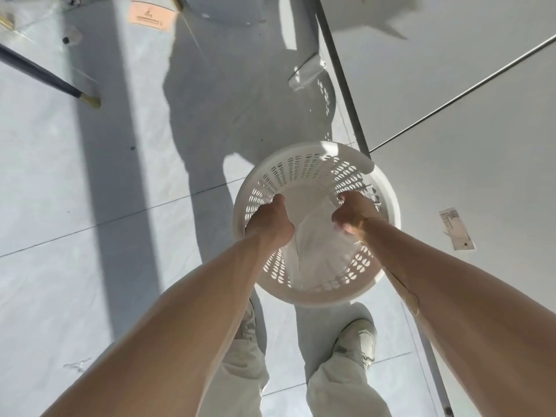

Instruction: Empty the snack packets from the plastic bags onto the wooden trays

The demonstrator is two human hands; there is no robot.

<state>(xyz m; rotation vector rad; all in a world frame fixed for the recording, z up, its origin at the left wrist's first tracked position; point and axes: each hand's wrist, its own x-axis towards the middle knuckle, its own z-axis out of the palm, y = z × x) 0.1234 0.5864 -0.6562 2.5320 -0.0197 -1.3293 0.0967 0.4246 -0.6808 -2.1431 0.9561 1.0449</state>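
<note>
A round white perforated basket [304,173] stands on the pale floor below me, beside a table edge. Inside it lies a white plastic bag [319,251], stretched between my two hands. My left hand [272,219] reaches into the basket's left side, its fingers curled down around the bag's edge. On the right side, my right hand [355,213] grips the other edge of the bag in curled fingers. No snack packets and no wooden trays are in view.
A white table top [466,115] with a metal edge runs along the right. A small printed packet [455,228] lies on it. A clear plastic piece [307,72] lies on the floor beyond the basket. A dark chair leg [45,78] stands at left. My shoes [358,341] are below.
</note>
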